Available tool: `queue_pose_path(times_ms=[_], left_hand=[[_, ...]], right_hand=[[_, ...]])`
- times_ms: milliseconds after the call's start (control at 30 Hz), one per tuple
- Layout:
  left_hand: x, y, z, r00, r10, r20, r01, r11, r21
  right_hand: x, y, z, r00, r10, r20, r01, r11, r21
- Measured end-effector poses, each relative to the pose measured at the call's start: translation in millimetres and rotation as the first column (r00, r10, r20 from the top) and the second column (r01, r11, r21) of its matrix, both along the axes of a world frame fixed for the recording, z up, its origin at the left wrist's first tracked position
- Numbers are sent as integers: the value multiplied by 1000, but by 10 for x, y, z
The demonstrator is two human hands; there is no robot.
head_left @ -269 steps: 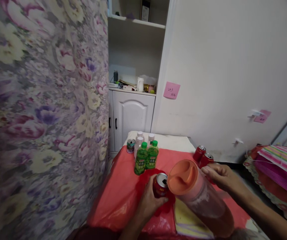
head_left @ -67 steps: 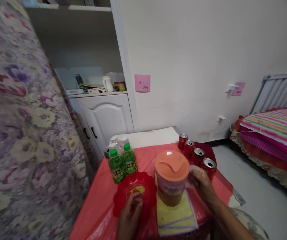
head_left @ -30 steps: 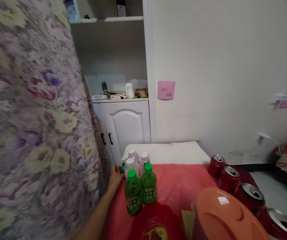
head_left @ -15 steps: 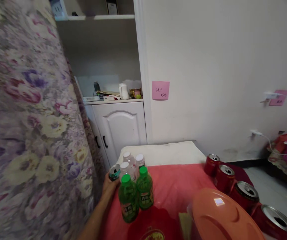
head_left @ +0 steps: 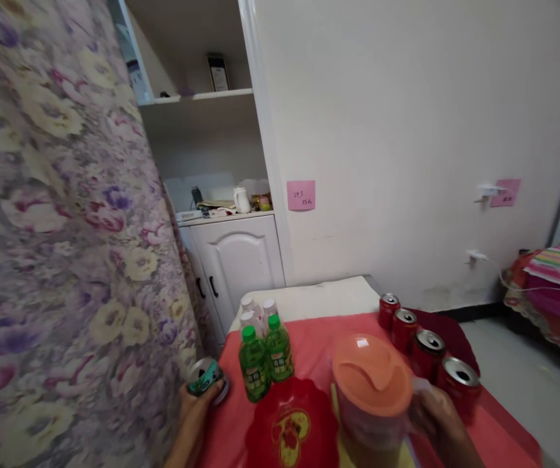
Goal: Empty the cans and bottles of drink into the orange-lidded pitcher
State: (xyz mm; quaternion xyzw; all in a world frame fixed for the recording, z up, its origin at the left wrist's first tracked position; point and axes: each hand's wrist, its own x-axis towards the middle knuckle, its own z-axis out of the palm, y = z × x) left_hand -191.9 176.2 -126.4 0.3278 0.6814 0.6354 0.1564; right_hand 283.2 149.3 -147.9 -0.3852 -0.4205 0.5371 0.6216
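Observation:
My left hand (head_left: pixel 194 409) is wrapped round a teal drink can (head_left: pixel 206 379), which tilts at the table's left edge. Two green bottles (head_left: pixel 266 357) with green caps stand to the right of that can, and several clear bottles with white caps (head_left: pixel 255 312) are partly hidden behind them. On the right, my right hand (head_left: pixel 438 413) grips the handle of a clear plastic pitcher (head_left: pixel 370 426) with an orange lid (head_left: pixel 372 374). Between the hands lies a red scalloped tray (head_left: pixel 260 432) with a yellow fruit picture.
Several red cans (head_left: pixel 428 351) with opened tops form a row along the table's right side. A red cloth (head_left: pixel 319 338) covers the table. Floral curtain (head_left: pixel 89 260) hangs close on the left. Behind are a white cabinet (head_left: pixel 240 257) and a wall with pink notes (head_left: pixel 302 195).
My left hand has drawn the teal can back toward me, away from the clear bottles. My right hand has come into view at the pitcher's handle. The camera view has shifted.

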Motion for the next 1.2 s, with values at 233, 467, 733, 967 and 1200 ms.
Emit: queue_pose_path(times_ms=[233,467,733,967,1200], left_hand=[[407,-564,154,988,-139,62,136,990,44],[986,-835,-25,959,-275,71,275,961,3],[1222,-800,-224,913,-364,184,373,927,-19],[1285,-943,-127,869,-442,222,456,890,-12],[1287,-933,-141,861,-471,190,480,877,-3]], right_hand=[[-31,55,69,999,33,-14,-30,989,145],[-34,33,101,999,19,-41,-12,984,179],[-33,60,79,999,-5,-43,13,983,185],[0,0,63,1000,11,-27,-6,987,163],[-11,-31,48,1000,8,-29,-3,988,154]])
